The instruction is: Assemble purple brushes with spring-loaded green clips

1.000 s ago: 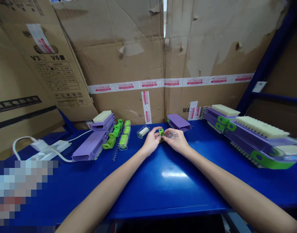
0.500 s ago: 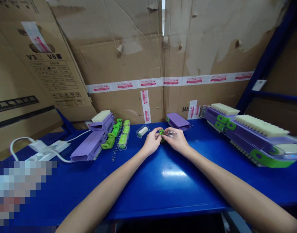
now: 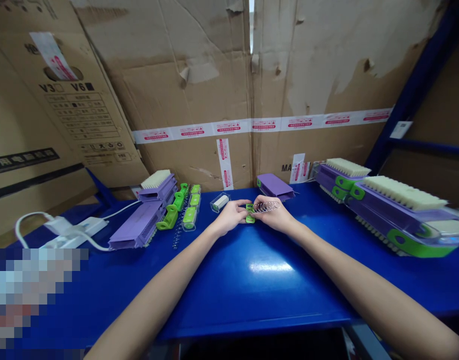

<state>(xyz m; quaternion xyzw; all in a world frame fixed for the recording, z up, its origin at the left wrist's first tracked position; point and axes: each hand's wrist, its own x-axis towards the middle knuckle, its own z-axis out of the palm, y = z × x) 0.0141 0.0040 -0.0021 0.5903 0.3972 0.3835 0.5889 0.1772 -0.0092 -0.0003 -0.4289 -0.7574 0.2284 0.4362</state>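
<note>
Between my two hands is a small green plastic part (image 3: 250, 218) with a clear edge. My left hand (image 3: 229, 219) is closed on its left side, fingers at its upper and lower edges. My right hand (image 3: 276, 215) grips a metal coil spring (image 3: 266, 206), one end of which meets the green part; whether it is seated there I cannot tell. Left of my left hand lies a clear case with a white block (image 3: 220, 202). Behind my right hand rests a purple housing (image 3: 275, 187).
At left stand purple housings (image 3: 141, 225), green brackets (image 3: 167, 218), a row of springs (image 3: 177, 231) and clear-and-green cases (image 3: 190, 217). A white power strip (image 3: 75, 232) lies farther left. Purple units with cream bristle pads (image 3: 404, 192) are stacked at right. Cardboard (image 3: 191, 100) walls the back.
The green part has turned so its flat green face shows. My left hand has shifted slightly left and down, and the spring now sticks out farther to the right.
</note>
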